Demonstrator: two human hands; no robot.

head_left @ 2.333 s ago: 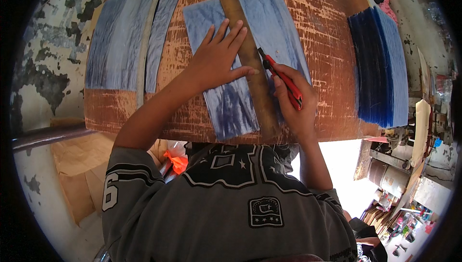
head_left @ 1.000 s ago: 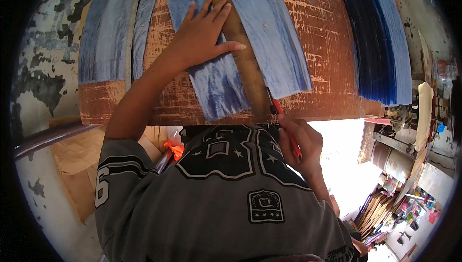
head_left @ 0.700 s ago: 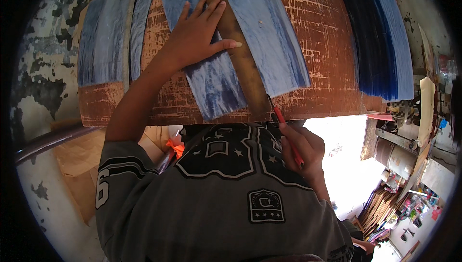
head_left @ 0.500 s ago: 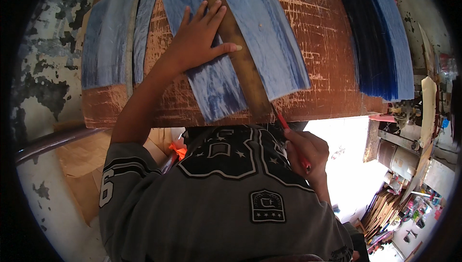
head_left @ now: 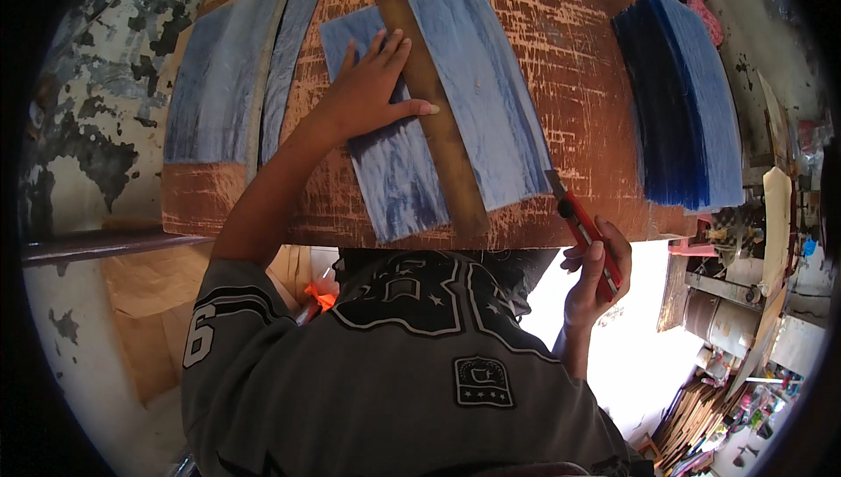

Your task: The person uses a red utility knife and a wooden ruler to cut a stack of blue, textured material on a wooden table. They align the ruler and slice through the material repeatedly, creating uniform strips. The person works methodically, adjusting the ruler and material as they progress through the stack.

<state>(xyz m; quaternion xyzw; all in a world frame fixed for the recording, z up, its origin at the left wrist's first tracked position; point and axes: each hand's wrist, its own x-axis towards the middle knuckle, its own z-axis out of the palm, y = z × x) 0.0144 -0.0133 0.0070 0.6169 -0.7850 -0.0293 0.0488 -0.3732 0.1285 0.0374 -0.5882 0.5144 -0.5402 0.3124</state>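
Nearest you, your right hand (head_left: 594, 268) grips a red utility knife (head_left: 585, 232), blade at the near right corner of the blue sheet (head_left: 442, 118). Farther out, your left hand (head_left: 368, 91), fingers spread flat, pins the wooden straightedge (head_left: 434, 113). Judged step: between cuts; next, reseat the blade against the straightedge.

A single head-worn fisheye view looks steeply down from close above the person's own grey shirt (head_left: 412, 389) onto the worn wooden table (head_left: 578, 83), its straight edges bowing toward the dark round rim.
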